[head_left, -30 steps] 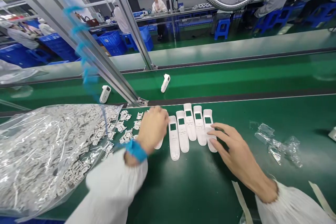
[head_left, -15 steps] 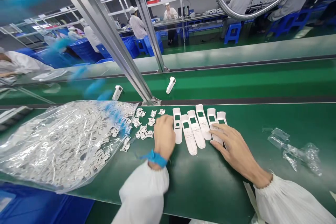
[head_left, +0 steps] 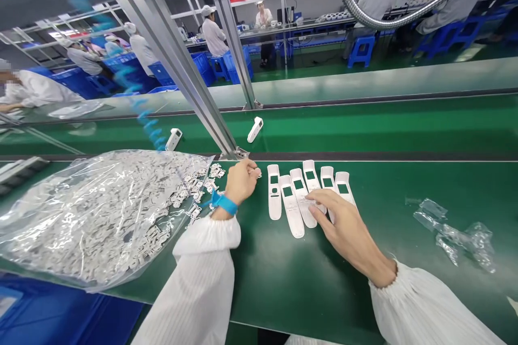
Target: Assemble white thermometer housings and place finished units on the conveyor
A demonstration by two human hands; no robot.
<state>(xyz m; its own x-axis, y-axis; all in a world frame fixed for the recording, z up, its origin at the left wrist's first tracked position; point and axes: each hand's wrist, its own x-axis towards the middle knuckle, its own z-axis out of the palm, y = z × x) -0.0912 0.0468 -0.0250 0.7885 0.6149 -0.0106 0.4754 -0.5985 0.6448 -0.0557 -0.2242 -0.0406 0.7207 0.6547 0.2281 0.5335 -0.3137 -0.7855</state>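
Several long white plastic housings (head_left: 291,207) with square windows lie side by side on the green conveyor belt (head_left: 283,280). My right hand (head_left: 343,229) rests on them, fingers spread across the middle ones, and holds nothing. My left hand (head_left: 240,183), with a blue band on its wrist, sits just left of the row. Its fingertips pinch a small white stamped part (head_left: 258,173). Loose parts of that kind (head_left: 216,171) lie beside it, next to a large clear bag (head_left: 101,215) packed with more.
Crumpled clear plastic wrap (head_left: 453,237) lies to the right on the belt. An aluminium frame post (head_left: 182,64) rises behind the bag. Two white devices (head_left: 174,139) sit on a farther green belt, and co-workers sit among blue crates beyond.
My left hand has moved forward from beside the housings to the small parts. My right hand has slid left, its fingers now over the middle housings. The view has shifted slightly.
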